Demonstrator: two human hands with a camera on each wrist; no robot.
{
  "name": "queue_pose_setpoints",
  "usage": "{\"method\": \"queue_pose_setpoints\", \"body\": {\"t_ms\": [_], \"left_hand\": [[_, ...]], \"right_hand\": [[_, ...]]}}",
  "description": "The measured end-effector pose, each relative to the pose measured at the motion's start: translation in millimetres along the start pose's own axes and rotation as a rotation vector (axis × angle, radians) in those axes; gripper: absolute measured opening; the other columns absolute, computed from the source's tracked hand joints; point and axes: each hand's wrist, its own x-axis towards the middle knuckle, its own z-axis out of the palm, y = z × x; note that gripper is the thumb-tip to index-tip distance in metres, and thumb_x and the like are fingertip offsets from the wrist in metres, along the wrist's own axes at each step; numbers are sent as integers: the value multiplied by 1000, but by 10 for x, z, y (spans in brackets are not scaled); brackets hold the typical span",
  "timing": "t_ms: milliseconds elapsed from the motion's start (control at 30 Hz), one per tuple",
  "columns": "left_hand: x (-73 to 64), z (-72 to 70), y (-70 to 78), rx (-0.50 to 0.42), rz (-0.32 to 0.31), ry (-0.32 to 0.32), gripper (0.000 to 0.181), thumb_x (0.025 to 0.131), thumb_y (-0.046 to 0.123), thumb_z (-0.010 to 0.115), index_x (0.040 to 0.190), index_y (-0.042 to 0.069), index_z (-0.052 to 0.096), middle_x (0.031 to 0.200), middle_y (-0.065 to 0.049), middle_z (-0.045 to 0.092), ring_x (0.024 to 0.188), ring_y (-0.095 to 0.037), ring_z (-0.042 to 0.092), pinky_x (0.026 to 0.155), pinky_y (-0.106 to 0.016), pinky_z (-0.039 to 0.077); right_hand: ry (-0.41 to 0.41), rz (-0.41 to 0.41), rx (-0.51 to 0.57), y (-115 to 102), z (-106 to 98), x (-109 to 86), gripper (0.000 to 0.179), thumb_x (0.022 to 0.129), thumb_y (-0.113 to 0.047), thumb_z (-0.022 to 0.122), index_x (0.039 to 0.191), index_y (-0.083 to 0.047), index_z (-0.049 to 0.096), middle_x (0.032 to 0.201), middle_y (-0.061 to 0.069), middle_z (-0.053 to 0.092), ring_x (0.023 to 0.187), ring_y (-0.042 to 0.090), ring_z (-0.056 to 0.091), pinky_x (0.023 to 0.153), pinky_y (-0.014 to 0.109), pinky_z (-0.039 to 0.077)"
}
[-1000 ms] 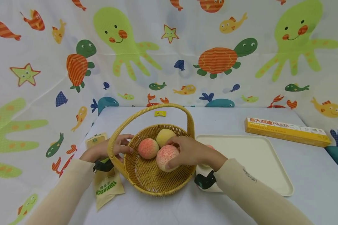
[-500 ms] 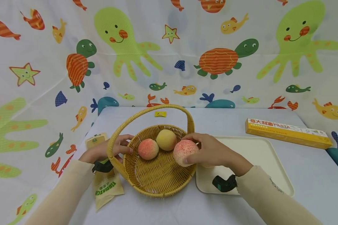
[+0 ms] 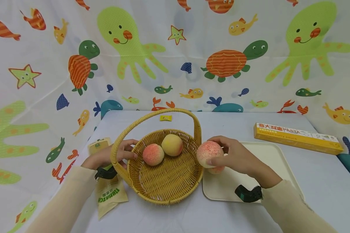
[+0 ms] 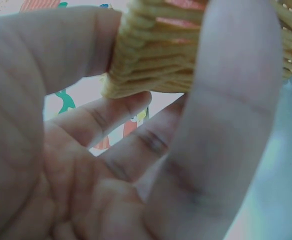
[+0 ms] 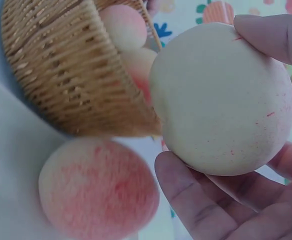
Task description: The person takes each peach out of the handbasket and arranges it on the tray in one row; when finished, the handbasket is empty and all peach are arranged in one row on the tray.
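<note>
The person's right hand (image 3: 233, 158) has a large pink-and-cream peach (image 3: 209, 153) up in the air just past the right rim of the wicker basket (image 3: 163, 181), thumb on one side and fingers curled round the other, spread about as wide as the fruit. The left hand (image 3: 126, 152) pinches the basket's left rim between thumb and fingers. Inside the basket sit a red peach (image 3: 153, 154) and a yellow peach (image 3: 172, 145); just right of it, on the pale tray (image 3: 265, 184) on the bench (image 3: 192, 216), lies a lower peach (image 3: 216, 170), partly hidden by the one held above. I'd guess the held fruit is light, perhaps an imitation; its skin looks matt, so hardly slippery, though it might dent under a hard squeeze. Its widest part seems the best place to take hold, thumb against fingers, pressing gently. The basket looks light too, stiff with a little spring, and probably apt to skid if nudged, so its rim seems a sound grip for steadying it.
</note>
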Motion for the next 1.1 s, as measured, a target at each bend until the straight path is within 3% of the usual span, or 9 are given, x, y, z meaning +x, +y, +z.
{"method": "queue_pose_setpoints", "body": {"t_ms": [500,800,1100], "left_hand": [[-5,19,22,-28,-6,5,62,100,13,64,155,0,38,129,-28,62,106,-27,68,71,-39,64],[-10,18,-1,-41,-26,11,62,100,13,65,155,2,38,131,-29,61,109,-29,67,73,-41,64],[-5,10,-43,-41,7,3,63,100,13,65,156,1,37,130,-27,63,109,-29,67,72,-41,64]], "right_hand": [[118,76,-35,268,-291,-225,68,90,-37,81,146,-12,54,133,10,65,113,29,59,88,37,53],[157,92,-47,460,-389,-270,70,92,-34,79,149,-5,50,139,15,62,115,30,60,89,35,55],[168,105,-42,675,-401,-241,68,93,-31,79,147,-1,50,137,18,62,114,31,60,86,28,56]]}}
